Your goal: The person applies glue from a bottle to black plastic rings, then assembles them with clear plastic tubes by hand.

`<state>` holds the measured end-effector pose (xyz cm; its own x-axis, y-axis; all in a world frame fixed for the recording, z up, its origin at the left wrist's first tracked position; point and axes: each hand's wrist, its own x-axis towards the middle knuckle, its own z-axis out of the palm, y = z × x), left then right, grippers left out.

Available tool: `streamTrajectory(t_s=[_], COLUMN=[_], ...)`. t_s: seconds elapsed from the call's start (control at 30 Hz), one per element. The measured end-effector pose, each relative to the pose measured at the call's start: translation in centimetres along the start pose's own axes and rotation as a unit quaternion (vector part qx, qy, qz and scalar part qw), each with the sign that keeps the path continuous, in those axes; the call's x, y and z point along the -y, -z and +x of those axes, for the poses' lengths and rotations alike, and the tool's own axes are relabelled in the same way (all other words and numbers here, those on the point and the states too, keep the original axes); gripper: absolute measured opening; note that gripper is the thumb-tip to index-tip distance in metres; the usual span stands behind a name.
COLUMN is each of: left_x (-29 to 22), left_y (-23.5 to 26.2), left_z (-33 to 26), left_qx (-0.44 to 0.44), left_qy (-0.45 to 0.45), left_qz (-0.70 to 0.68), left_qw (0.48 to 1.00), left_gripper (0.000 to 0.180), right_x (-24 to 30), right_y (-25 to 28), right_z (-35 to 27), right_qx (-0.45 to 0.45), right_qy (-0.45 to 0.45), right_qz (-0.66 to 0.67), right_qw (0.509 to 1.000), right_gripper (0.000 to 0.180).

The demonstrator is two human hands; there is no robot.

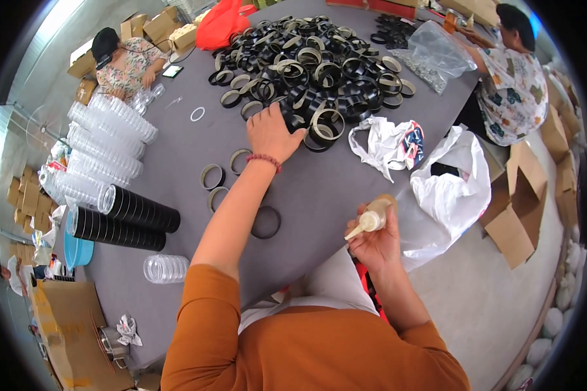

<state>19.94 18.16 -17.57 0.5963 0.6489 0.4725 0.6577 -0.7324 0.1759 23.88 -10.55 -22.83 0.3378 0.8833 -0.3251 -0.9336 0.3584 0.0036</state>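
The left hand (270, 135) spreads its fingers at the near edge of the pile (313, 68); whether they grasp anything, I cannot tell. In the right hand (379, 246), fingers wrap the bottle (377, 214), seemingly leaving its nozzle (355, 232) free. Loose rings (222, 178) lie nearside of the left fingers, presumably for reach.

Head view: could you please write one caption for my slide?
Left hand at the edge of a heap of black rings on a grey table, right hand holding a nozzle-tipped bottle.
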Motion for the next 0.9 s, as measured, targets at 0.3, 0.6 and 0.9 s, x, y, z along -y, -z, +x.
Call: streamTrajectory(t_s=[0.3,0.6,0.9], left_x=[0.7,-0.2,-1.4], left_y=[1.0,10.9,18.6], left_z=[1.1,-8.2,-15.3], left_qx=[0.06,0.223,0.379], left_qy=[-0.007,0.138,0.274], left_qz=[-0.015,-0.777,-0.785], left_qw=[0.998,0.573,0.406], left_gripper=[0.064,0.049,0.075], right_x=[0.7,0.2,-3.0], right_y=[-0.2,-4.0,-9.9], right_z=[-0.5,-1.1,-5.9], right_qx=[0.031,0.147,0.398], right_qy=[0.031,0.23,0.485], right_qz=[-0.026,-0.086,-0.496], right_qw=[0.999,0.958,0.6], right_gripper=[0.053,0.052,0.069])
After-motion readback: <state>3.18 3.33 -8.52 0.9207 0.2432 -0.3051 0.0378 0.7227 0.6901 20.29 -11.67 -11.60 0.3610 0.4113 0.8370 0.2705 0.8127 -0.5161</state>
